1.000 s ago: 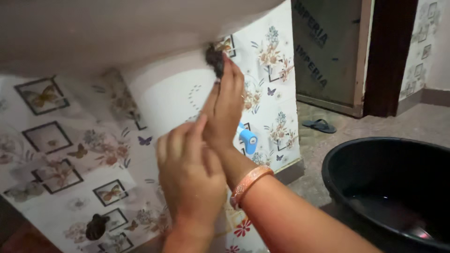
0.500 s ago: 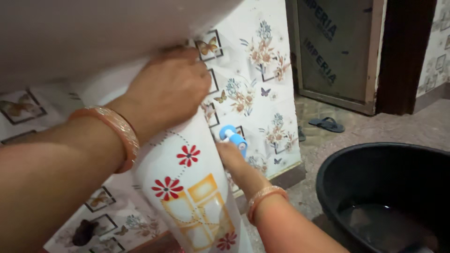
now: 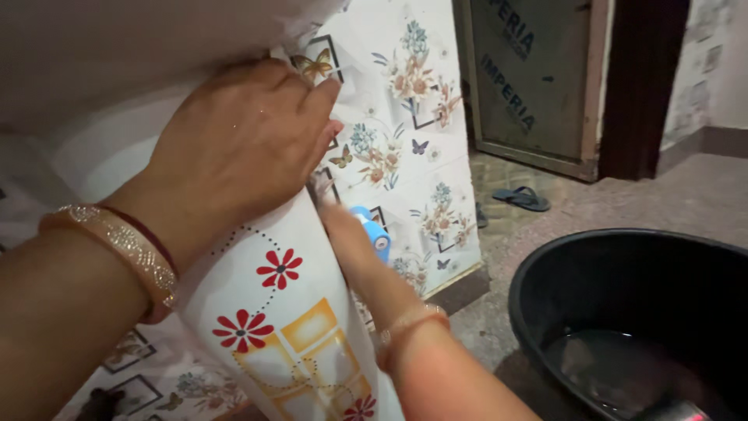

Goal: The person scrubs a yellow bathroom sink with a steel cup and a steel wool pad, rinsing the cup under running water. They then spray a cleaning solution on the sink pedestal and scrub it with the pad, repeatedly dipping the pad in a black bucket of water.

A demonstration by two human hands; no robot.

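Nearest the camera, at 8 o'clock: left forearm with a gold bangle and a thin dark thread band. Left hand lies palm-down, fingers together and curled, pressing the top of a white cloth printed with red flowers and yellow squares; grasp or mere press cannot be told.

Centre, 6 o'clock: the cloth hangs as a long fold, axis running from 11 o'clock under the left hand down to 5 o'clock at the frame's bottom edge.

Just beyond, at 4 o'clock from the left hand: right hand, blurred, reaching up behind the fold's right edge; fingers largely hidden, so their spread cannot be told. Orange bangle on its wrist. Small blue object touching or just behind it.

Behind: butterfly-and-flower printed covering.

At 3 to 4 o'clock: black tub holding a little water.

Farthest, 1 o'clock: a slipper before a door.
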